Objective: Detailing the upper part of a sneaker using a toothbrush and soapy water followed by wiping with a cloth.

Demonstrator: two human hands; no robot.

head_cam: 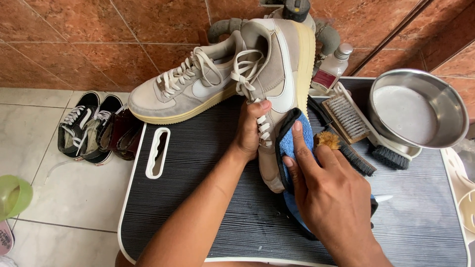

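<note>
Here, in the head view, a grey suede sneaker (277, 74) is held on its side, toe toward the wearer and yellowed sole turned to the right, above a dark ribbed table top (198, 163) with a white rim. The left hand (250, 129) is reached in from the lower left, forearm stretched diagonally, and is closed around the shoe's tongue and white laces, the thumb laid across the top. The right hand (326, 190) is brought up from the lower right, fingers extended and fairly flat, and is pressed onto a blue cloth (297, 141) that is wrapped against the side of the shoe by the sole; the cloth is gripped between the fingers and the shoe, and its lower part is hidden beneath the palm. A second matching sneaker (183, 94) is laid flat on the table's far left corner, touching the held one. Just right of the right hand, a small tan-bristled brush (328, 140), a white-bristled brush (346, 116) and a black-bristled brush (391, 157) are seen close together, partly covered by the hand and a steel bowl (445, 106) of cloudy liquid. A small clear bottle (332, 69) is stood against the red tiled wall. On the pale floor at left, black-and-white shoes (84, 126) and dark maroon footwear (121, 133) are set side by side.
</note>
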